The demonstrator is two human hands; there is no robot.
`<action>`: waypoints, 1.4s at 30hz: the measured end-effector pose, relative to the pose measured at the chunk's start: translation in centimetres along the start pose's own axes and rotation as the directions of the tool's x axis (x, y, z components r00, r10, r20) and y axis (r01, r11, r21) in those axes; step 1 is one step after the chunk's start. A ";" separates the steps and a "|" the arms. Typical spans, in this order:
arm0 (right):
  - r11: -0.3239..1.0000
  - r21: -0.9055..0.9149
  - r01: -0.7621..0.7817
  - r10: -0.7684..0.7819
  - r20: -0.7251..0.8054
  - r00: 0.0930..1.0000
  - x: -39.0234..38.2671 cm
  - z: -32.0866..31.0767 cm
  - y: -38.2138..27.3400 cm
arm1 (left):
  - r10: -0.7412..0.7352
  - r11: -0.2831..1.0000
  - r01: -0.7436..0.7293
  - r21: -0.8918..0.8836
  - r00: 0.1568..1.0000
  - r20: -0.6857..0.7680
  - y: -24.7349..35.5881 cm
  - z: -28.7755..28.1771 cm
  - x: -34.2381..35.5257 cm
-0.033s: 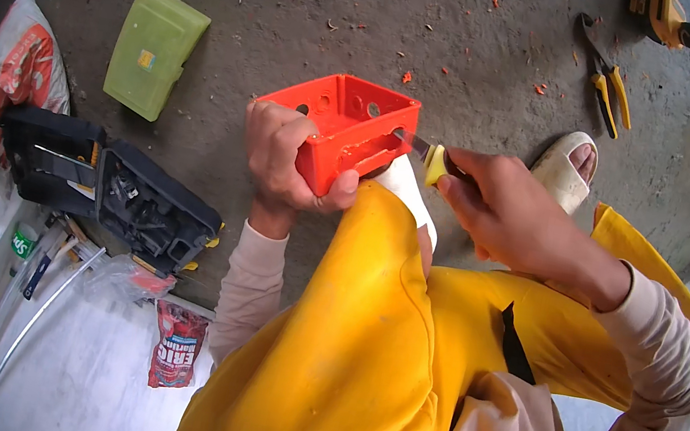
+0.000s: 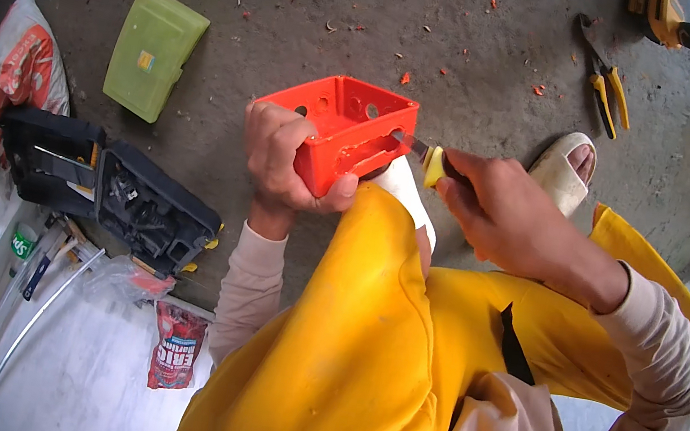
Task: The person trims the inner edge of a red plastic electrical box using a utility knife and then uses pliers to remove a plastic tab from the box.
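A red-orange plastic electrical box [image 2: 358, 138], its open side up, has round holes in its walls and a rough-edged slot along the near right wall. My left hand [image 2: 289, 156] is closed round its left end, fingers over the rim and thumb along the near side, just above my knee. In my right hand [image 2: 506, 208] is a knife [image 2: 434, 167] with a black and yellow handle. Its blade points left, and the tip meets the box wall at the right end of the slot. How far the tip goes in is hidden.
A green plastic case [image 2: 153, 55] lies on the dirt floor, left of an open black tool case [image 2: 150, 206]. Pliers [image 2: 609, 84] and a yellow-black power tool [image 2: 661, 17] lie far right. Red scraps are scattered about. A red packet [image 2: 177, 347] and a bag [image 2: 21, 79] are at left.
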State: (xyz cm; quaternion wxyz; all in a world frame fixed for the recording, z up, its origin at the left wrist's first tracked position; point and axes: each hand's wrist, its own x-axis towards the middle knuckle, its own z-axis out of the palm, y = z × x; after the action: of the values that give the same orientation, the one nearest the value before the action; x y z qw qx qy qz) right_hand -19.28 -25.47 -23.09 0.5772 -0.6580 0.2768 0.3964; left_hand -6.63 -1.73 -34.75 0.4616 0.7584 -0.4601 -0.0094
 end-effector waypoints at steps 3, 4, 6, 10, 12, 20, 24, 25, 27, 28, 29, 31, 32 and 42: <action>0.936 -0.276 0.218 -0.242 -0.056 0.969 0.2 0.5 1.2 | -0.002 1.000 0.002 -0.004 1.000 0.013 -0.2 -0.1 -0.2; 0.932 -0.306 0.196 -0.223 -0.056 0.973 0.2 0.6 1.1 | -0.003 1.000 0.003 -0.003 1.000 0.013 -0.2 -0.1 -0.2; 0.926 -0.334 0.176 -0.205 -0.056 0.977 0.1 1.1 0.9 | 0.008 1.000 -0.008 0.012 1.000 0.002 -0.2 0.0 -0.2; 0.963 -0.241 0.122 -0.138 -0.051 0.989 -0.1 2.1 0.6 | 0.026 0.999 -0.026 0.038 1.000 0.000 0.0 0.3 -0.3; 0.980 -0.161 0.118 -0.126 -0.040 0.991 -0.2 2.4 0.3 | 0.032 0.998 -0.031 0.050 0.999 -0.012 -0.1 0.3 -0.2; 0.925 0.212 -0.316 0.301 0.103 0.948 -0.7 2.5 -2.3 | 0.073 0.996 -0.074 0.057 0.997 0.018 0.1 0.5 0.6; 0.850 0.356 -0.388 0.344 0.182 0.921 -0.2 1.7 -1.7 | 0.066 0.996 -0.068 0.064 0.997 0.038 0.2 0.6 0.4; 0.755 0.476 -0.451 0.348 0.292 0.891 0.1 0.9 -1.3 | 0.070 0.995 -0.072 0.068 0.997 0.036 0.1 0.6 0.3; 0.610 0.631 -0.480 0.279 0.395 0.875 -0.2 0.3 -0.1 | -0.060 0.998 0.060 -0.003 0.997 -0.040 -0.1 0.6 0.3; 0.613 0.626 -0.482 0.281 0.397 0.874 -0.6 0.1 -0.5 | -0.063 0.998 0.063 0.000 0.997 -0.044 -0.1 0.3 0.4; 0.715 0.541 -0.442 0.316 0.313 0.896 -1.1 -0.3 -1.1 | -0.101 0.995 0.101 -0.001 0.995 -0.023 -0.3 0.0 0.8; 0.827 0.402 -0.392 0.351 0.177 0.920 -2.3 -1.2 -1.8 | -0.139 0.990 0.139 0.001 0.990 -0.009 -0.6 -0.5 1.3; 0.831 0.397 -0.390 0.348 0.176 0.921 -2.5 -1.5 -1.6 | -0.157 0.988 0.157 -0.001 0.987 -0.015 -0.7 -0.6 1.5; 0.906 -0.353 0.233 -0.300 -0.149 0.942 -1.4 -1.1 0.0 | -0.184 0.980 0.181 -0.086 0.983 -0.021 -1.7 -0.5 2.4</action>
State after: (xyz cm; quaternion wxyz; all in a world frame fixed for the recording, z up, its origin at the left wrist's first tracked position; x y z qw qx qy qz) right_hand -19.79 -26.63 -21.90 0.4770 -0.8134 0.1703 0.2861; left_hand -3.82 -2.79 -34.69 0.4967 0.7775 -0.3810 -0.0599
